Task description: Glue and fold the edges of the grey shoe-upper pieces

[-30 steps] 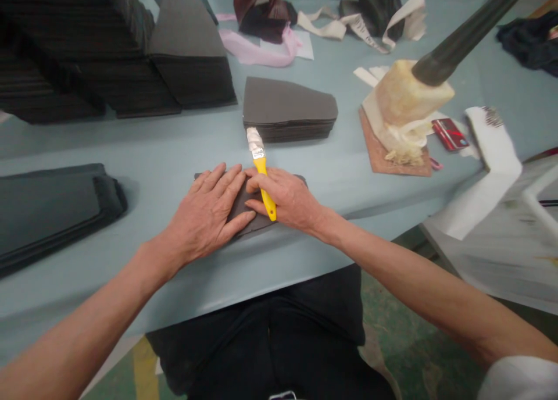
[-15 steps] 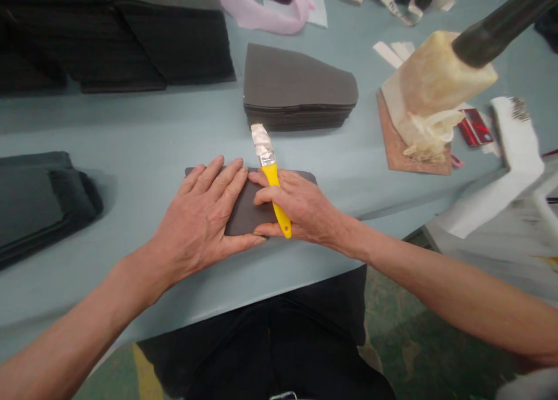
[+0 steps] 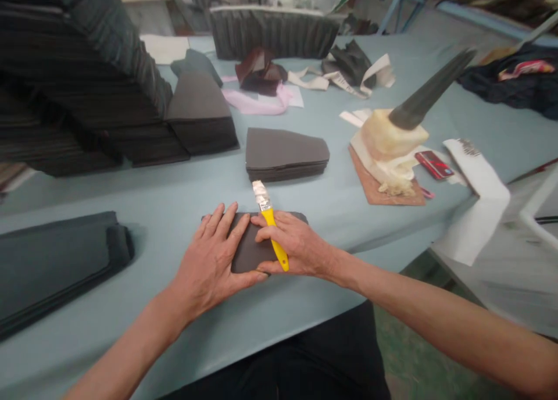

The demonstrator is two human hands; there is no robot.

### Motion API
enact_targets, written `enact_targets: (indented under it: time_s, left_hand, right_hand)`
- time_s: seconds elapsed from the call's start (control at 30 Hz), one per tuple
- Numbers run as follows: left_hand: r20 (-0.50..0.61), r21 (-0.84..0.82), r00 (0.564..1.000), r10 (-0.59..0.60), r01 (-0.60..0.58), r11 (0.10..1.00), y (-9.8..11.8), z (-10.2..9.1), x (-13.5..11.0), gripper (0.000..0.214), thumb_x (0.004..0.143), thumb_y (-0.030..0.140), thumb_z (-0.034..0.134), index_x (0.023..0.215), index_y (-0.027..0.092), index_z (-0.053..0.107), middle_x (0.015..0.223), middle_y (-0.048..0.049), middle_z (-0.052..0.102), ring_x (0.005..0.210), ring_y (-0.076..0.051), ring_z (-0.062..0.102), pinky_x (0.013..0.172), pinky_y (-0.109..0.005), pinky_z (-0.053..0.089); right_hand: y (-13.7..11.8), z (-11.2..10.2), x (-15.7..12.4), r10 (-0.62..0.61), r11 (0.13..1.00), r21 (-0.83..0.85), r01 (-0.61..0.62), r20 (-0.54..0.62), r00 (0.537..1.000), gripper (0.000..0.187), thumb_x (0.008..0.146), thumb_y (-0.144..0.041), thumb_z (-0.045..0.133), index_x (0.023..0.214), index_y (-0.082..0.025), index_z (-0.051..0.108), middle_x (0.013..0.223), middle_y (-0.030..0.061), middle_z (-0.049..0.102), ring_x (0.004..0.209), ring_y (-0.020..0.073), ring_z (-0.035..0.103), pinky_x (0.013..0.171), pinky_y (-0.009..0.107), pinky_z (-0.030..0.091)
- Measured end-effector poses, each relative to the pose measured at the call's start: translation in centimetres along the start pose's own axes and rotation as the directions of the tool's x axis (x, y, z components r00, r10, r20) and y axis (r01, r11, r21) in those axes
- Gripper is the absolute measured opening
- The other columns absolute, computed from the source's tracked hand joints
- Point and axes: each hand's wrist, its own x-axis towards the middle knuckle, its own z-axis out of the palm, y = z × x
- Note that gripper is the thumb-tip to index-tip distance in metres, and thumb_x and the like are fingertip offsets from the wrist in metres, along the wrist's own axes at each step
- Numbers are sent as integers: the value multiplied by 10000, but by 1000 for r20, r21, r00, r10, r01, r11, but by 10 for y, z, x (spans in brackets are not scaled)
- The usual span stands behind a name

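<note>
Fingers spread, my left hand (image 3: 213,250) lies flat on the left part of a dark grey panel (image 3: 248,252) near the table's front edge. My right hand (image 3: 299,243) rests on the panel's right part and holds a yellow-handled paintbrush (image 3: 270,222) between its fingers. The brush points away from me, its bristle end coated in something whitish. Both thumbs lie along the panel's near edge, their tips almost touching. Just beyond the brush tip sits a stack of grey tapered panels (image 3: 288,150). Much of the panel is hidden under my hands.
Tall stacks of dark panels (image 3: 143,115) fill the back left. A dark folded piece (image 3: 56,266) lies at the left. On the right, a crusted pale container (image 3: 392,135) with a dark rod stands on a brown board (image 3: 366,185), beside a red box (image 3: 433,164) and white strip (image 3: 483,185).
The view has tilted up, showing more of the table's far side. My hands, the brush and the panel hold nearly the same positions relative to one another.
</note>
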Motion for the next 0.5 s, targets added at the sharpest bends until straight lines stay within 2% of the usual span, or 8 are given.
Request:
enact_targets:
  time_s: [0.2, 0.5]
  left_hand:
    - [-79, 15, 996, -39, 41, 999, -6, 15, -6, 1182, 759, 922, 727, 1660, 203, 465, 1758, -261, 394, 1587, -546, 437, 1249, -763, 457]
    - [-38, -7, 998, -48, 48, 999, -12, 15, -3, 1172, 772, 943, 691, 1669, 224, 467, 1756, -248, 408, 1584, -544, 445, 1246, -759, 457]
  right_hand:
    - [5, 5, -2, -1, 1000, -12, 2, 49, 999, 463, 961, -577, 759, 1205, -203, 635, 1453, 215, 721, 1318, 323, 702, 1146, 524, 565]
    - [9, 11, -2, -5, 998, -66, 8, 46, 999, 499, 924, -601, 809, 1186, -203, 660, 1472, 217, 720, 1308, 317, 718, 1153, 523, 571]
